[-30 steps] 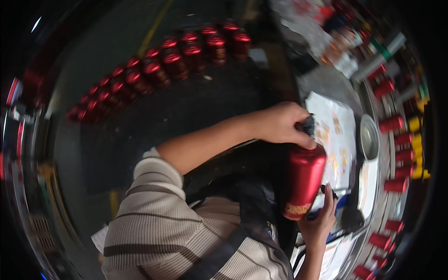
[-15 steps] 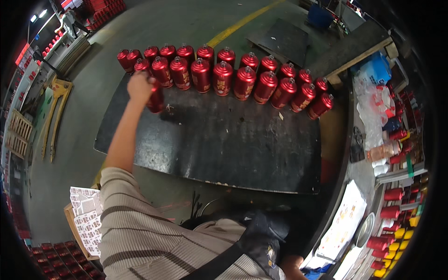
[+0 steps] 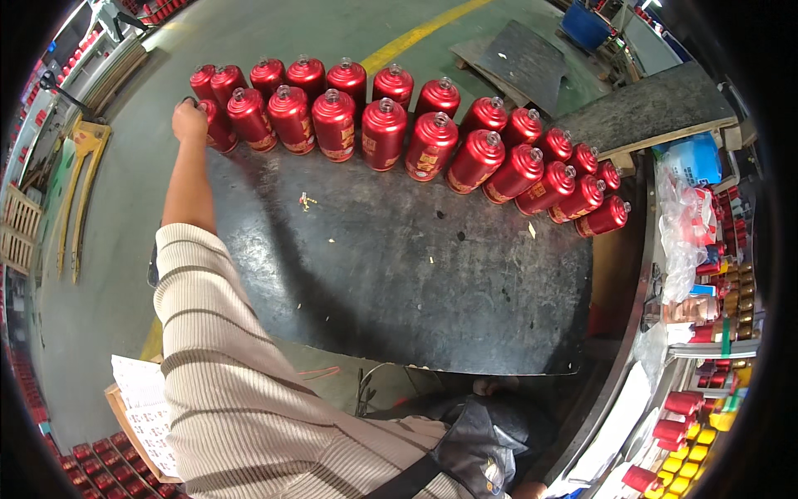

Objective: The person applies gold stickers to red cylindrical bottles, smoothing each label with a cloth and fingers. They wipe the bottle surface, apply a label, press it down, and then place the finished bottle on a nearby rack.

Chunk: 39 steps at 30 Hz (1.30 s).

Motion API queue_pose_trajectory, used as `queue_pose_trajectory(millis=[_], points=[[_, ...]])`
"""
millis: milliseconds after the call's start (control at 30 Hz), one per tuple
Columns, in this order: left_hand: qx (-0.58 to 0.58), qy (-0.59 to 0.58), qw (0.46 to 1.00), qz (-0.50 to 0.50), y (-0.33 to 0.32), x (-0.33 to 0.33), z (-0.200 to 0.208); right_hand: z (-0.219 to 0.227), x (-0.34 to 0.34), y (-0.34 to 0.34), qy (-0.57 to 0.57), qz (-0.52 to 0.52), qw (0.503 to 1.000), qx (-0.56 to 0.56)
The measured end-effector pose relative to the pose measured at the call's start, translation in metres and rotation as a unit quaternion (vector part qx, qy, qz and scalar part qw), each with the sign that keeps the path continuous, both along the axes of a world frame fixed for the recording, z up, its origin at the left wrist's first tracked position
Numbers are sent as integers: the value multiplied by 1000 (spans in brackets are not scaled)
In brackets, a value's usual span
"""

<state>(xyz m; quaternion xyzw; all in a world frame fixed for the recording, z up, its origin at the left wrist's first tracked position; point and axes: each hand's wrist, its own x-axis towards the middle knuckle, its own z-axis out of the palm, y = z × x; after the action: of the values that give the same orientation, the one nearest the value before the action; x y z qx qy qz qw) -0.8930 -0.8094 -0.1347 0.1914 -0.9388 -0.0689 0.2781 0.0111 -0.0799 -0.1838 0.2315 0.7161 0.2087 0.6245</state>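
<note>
My left hand (image 3: 190, 121) reaches to the far left end of the table, its fingers closed at the top of a shiny red bottle (image 3: 219, 129). That bottle stands at the left end of the front row, beside another red bottle (image 3: 252, 121). Two curved rows of similar red bottles, with clear necks and gold markings, run along the far side of the dark table (image 3: 399, 283). Only a small part of my right hand (image 3: 529, 491) shows at the lower edge; its fingers are hidden.
Small scraps (image 3: 307, 201) lie on the tabletop. Left of the table are a yellow pallet jack (image 3: 83, 183) and a box of printed sheets (image 3: 145, 416). A workbench to the right bears clear plastic wrap (image 3: 677, 224), white paper (image 3: 611, 424) and red and yellow pieces. Behind stands a plank (image 3: 648, 108).
My left hand has moved the red bottle leftward and away from me, from in front of the rows to the front row's left end. The view has shifted a little.
</note>
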Motion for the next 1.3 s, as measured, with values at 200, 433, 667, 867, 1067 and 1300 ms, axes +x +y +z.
queue_pose_trajectory(millis=[200, 433, 667, 867, 1067, 1300], points=[[-6, -22, 995, -100, 2, -63, -47, 30, 50, -26, -44, -6, 999, -25], [-216, 68, 961, -157, 12, -120, -28, 92, -84, -73, 91, -70, 990, -86], [233, 73, 707, -663, 550, 161, 50, 172, -134, -69, 562, -203, 802, 7], [318, -177, 317, -876, 838, 529, 98, 218, -58, -84, 773, -420, 471, 70], [388, -183, 132, -894, 1022, 810, 162, 205, 59, -136, 792, -504, 183, 292], [363, -100, 383, -844, 1214, 1027, 189, 183, 124, -150, 764, -524, 9, 377]])
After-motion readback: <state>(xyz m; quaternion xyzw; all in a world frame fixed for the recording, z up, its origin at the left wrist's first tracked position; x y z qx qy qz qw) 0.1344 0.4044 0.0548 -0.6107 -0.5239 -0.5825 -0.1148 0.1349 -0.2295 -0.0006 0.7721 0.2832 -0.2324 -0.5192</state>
